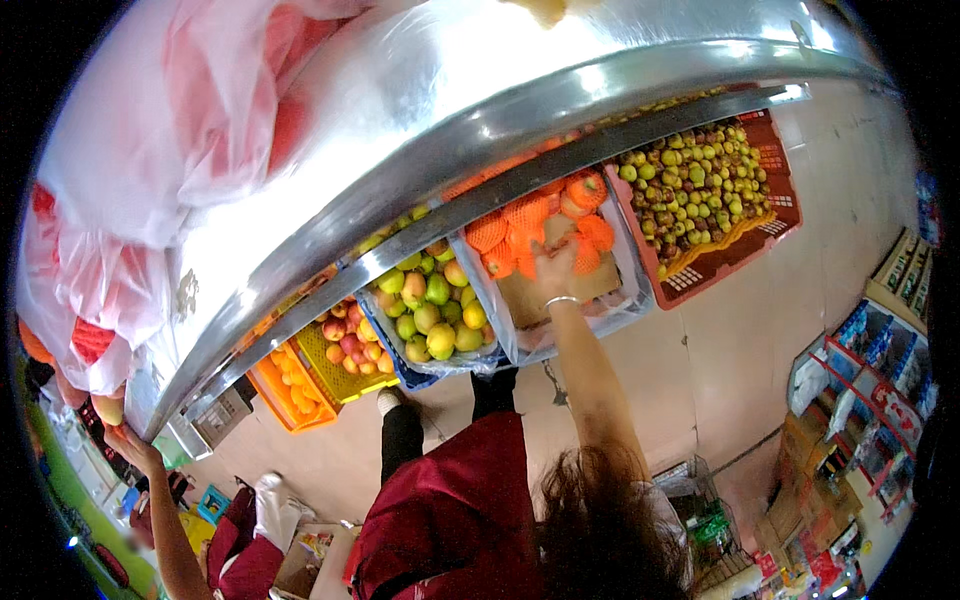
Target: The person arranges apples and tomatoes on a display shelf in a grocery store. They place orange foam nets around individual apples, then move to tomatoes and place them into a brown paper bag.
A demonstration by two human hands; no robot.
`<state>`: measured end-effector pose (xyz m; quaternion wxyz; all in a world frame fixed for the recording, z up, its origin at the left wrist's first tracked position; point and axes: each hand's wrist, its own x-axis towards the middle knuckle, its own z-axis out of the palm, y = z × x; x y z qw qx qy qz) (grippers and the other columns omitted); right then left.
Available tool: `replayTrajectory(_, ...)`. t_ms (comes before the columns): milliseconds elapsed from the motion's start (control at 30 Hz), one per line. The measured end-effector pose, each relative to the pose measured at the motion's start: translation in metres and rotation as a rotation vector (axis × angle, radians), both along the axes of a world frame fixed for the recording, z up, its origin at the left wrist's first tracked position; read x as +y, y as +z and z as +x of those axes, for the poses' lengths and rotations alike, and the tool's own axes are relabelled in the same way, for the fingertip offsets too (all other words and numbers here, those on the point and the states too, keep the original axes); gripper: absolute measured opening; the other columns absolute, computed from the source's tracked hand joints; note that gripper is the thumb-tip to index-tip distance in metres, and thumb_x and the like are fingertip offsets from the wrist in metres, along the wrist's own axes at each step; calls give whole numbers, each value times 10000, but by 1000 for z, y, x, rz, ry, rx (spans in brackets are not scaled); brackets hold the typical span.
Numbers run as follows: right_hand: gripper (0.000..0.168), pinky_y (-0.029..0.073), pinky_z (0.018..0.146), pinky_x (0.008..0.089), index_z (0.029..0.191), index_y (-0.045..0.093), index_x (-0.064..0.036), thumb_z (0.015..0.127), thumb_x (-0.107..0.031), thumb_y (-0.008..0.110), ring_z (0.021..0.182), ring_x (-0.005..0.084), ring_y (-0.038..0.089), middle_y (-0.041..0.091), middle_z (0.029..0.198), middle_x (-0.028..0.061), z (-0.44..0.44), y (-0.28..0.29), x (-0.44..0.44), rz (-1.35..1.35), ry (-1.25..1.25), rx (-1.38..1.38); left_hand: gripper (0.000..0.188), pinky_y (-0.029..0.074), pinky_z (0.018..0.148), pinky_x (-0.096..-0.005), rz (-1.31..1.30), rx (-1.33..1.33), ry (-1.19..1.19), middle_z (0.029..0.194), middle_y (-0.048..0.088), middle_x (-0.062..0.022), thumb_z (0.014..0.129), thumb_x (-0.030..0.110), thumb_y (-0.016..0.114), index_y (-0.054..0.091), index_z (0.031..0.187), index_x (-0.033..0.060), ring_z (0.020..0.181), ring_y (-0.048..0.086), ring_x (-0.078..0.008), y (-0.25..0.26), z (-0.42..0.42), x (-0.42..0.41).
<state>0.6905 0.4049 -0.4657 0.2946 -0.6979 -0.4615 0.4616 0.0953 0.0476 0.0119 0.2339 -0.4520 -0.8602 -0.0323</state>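
Over the crate (517,330) lined with clear plastic, my right hand (556,266) reaches down beside round fruits in orange foam nets (525,217); whether it grips one cannot be told. Brown cardboard (525,300) lies in the same crate under the hand. At the far left my left hand (129,442) is at the end of the metal counter (360,172), next to a pale yellowish-red fruit (109,409); its fingers are partly hidden, and a hold is not clear. White translucent bags (217,112) with red things inside lie on the counter near that hand.
Under the counter edge stand a red crate of small green-brown fruits (697,187), a blue crate of green and yellow fruits (431,307), a yellow crate of red-yellow fruits (352,337) and an orange crate (292,390). Shelves (862,375) stand at right. Another person (247,532) is at lower left.
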Motion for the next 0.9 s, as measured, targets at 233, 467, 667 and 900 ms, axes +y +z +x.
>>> replayTrajectory(233,796,391,945,433,1296,349,42,711,-317,753,1178,316,428,460,1264,200,9,10,113,-258,-257,-170,479,305,954,-406,3,-15,69,1142,432,-208,947,321,361,415,1208,-77,1086,418,-329,-2,-9,-8)
replayTrajectory(467,601,449,871,395,1193,457,4,754,-312,721,1052,277,509,537,1153,148,20,-16,132,-331,-282,-115,465,290,979,-393,48,-70,87,1166,424,-183,943,297,376,400,1228,-68,1111,411,-306,0,-6,-6)
replayTrajectory(667,444,499,807,363,1106,551,-29,791,-307,694,944,243,578,603,1057,104,28,-3,76,-348,-505,388,440,300,976,-367,150,-152,104,1150,435,-161,937,288,416,403,1228,-41,1108,415,-278,-9,-2,5)
replayTrajectory(900,304,460,841,391,1117,552,-115,852,-248,622,964,204,549,599,1039,20,39,127,-66,-625,-598,1381,373,349,957,-424,188,-288,386,1175,504,-196,852,175,520,477,1191,25,1126,448,-345,-25,20,26)
